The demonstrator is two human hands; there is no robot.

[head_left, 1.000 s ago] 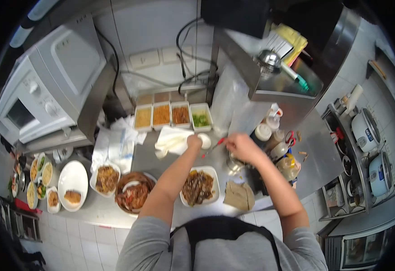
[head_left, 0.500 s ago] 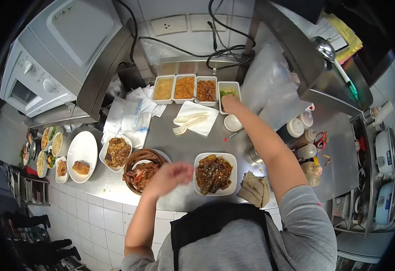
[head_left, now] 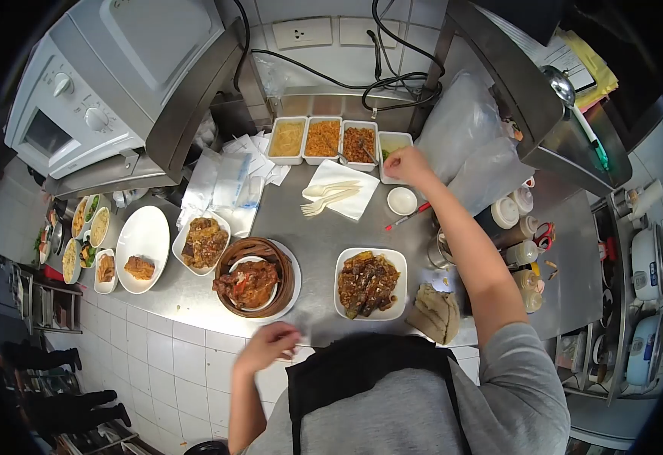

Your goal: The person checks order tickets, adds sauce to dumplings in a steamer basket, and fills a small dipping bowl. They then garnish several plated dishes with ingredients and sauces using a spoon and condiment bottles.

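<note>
My right hand (head_left: 409, 165) is over the front edge of a white container of chopped greens (head_left: 385, 154), its fingertips pinched together. Whatever they hold is hidden. Near the counter's front edge, my left hand (head_left: 272, 345) hovers with loosely bent fingers and nothing visible in it. Just beyond it stands a round brown steamer basket (head_left: 289, 282) with a dish of saucy meat (head_left: 249, 283). Between my arms sits a square white plate (head_left: 402, 292) of glazed eggplant-like pieces (head_left: 366, 282) sprinkled with pale bits.
Three white tubs of toppings (head_left: 322, 139) line the back. Wooden forks (head_left: 331, 199) lie on a napkin, beside a small white cup (head_left: 402, 201) and a red marker (head_left: 409, 218). A folded cloth (head_left: 434, 315) and sauce bottles (head_left: 504, 214) are at right; plated food (head_left: 204, 243) is at left.
My right hand has drawn back from inside the greens container to its front edge. My left hand has dropped toward me, away from the steamer basket. The view has shifted slightly.
</note>
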